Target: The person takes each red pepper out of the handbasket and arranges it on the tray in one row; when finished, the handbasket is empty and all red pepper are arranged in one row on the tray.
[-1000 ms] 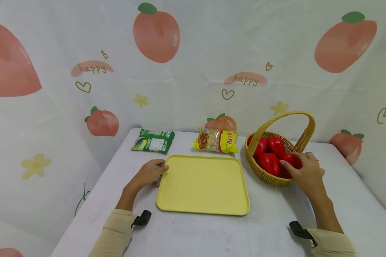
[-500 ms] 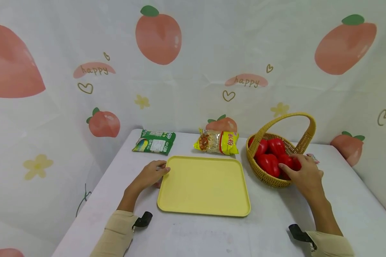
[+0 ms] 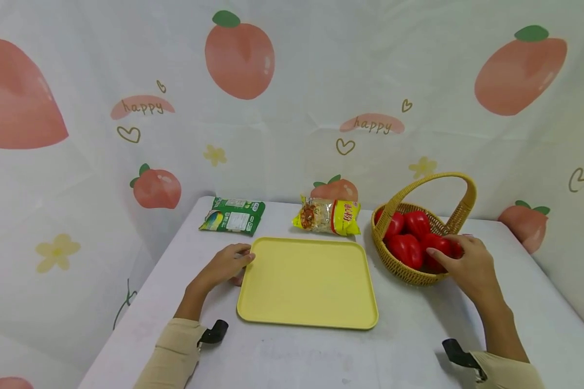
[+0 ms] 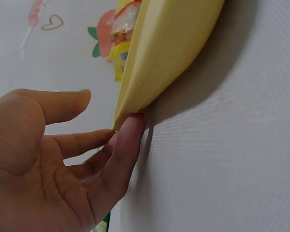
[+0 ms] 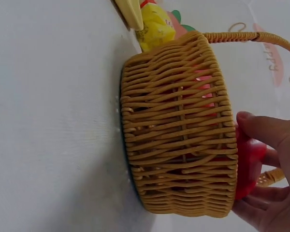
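At the right of the head view, a wicker basket [image 3: 411, 275] with a tall handle holds several shiny red bell peppers [image 3: 405, 249]. My right hand [image 3: 472, 265] reaches over its near right rim. It grips one red bell pepper [image 5: 249, 164], thumb on one side and fingers on the other; the pepper is still low in the basket. My left hand [image 3: 226, 265] is at the upper left corner of a yellow tray [image 3: 306, 283]. In the left wrist view its fingertips [image 4: 133, 121] touch the tray's edge, while the thumb stands apart from it.
Behind the tray, a green packet [image 3: 233, 215] lies at the left and a yellow-and-clear food packet [image 3: 327, 215] in the middle. They rest on the white table [image 3: 282, 354], before a fruit-print cloth backdrop [image 3: 292, 108]. The basket handle [image 3: 435, 177] arches high beside my right hand.
My right hand has shifted a little to the right, and more of the pepper under its thumb shows. The left hand stays at the tray's corner. The head view has tilted slightly.
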The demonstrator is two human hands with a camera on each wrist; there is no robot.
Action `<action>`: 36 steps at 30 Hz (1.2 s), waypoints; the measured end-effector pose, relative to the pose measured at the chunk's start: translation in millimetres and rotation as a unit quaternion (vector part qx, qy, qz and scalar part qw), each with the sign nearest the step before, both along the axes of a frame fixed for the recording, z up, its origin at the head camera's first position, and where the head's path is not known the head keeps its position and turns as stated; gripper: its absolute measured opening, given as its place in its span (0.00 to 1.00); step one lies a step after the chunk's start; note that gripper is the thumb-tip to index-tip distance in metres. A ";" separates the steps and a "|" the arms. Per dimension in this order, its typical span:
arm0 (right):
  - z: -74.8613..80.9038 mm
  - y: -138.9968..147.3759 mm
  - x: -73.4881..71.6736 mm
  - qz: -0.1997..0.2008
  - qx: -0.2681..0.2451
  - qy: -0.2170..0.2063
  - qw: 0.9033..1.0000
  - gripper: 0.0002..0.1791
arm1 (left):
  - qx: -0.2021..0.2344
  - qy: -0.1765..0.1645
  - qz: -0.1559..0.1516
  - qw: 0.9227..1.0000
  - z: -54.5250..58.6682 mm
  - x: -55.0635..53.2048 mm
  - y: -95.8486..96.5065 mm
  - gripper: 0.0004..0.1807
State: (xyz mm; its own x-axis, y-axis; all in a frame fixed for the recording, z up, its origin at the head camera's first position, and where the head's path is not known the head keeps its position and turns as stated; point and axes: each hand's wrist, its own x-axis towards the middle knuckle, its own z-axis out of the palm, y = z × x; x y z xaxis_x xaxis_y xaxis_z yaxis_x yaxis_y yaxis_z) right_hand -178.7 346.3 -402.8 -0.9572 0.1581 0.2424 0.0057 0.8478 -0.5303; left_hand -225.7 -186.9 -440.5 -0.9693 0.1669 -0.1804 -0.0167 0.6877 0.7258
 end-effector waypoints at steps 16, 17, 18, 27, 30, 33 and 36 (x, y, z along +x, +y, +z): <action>7.9 7.8 6.9 -0.001 -0.017 0.010 1.000 0.37 | 0.048 -0.017 -0.006 0.999 -1.3 -1.5 -3.8 0.29; 8.9 8.2 7.1 -0.003 -0.018 0.011 1.000 0.36 | 0.048 -0.017 -0.007 0.999 -1.7 -1.8 -3.9 0.29; 10.1 8.5 7.6 -0.004 -0.021 0.012 1.000 0.36 | 0.050 -0.018 -0.009 0.999 -1.6 -1.8 -4.0 0.29; 23.5 5.8 14.5 -0.002 -0.063 0.033 0.997 0.36 | 0.054 -0.014 -0.011 0.998 -3.5 -1.1 -4.0 0.30; 27.5 3.0 16.6 0.003 -0.071 0.047 0.996 0.35 | 0.057 -0.015 -0.010 0.998 -3.8 -1.7 -3.9 0.30; 30.7 0.0 18.1 0.011 -0.075 0.056 0.996 0.35 | 0.059 -0.015 -0.011 0.998 -3.6 -2.0 -4.2 0.30; 32.6 -3.2 18.3 0.022 -0.077 0.063 0.995 0.35 | 0.059 -0.017 -0.011 0.998 -3.1 -1.9 -4.0 0.30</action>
